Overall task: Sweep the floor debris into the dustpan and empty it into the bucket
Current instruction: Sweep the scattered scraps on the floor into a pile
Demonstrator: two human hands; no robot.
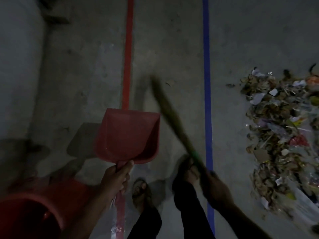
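Grey concrete floor (172, 49) lies dim under me. By its near left corner sits my red bucket (29, 214). My left hand (114, 178) grips the red dustpan (127, 135) handle. My right hand (216, 187) grips the blurry broom (174, 116). Debris (283, 135) is piled along the right edge.

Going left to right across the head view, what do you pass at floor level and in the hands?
Red bucket → left hand gripping the red dustpan → broom held by the right hand → blue tape line → debris pile.
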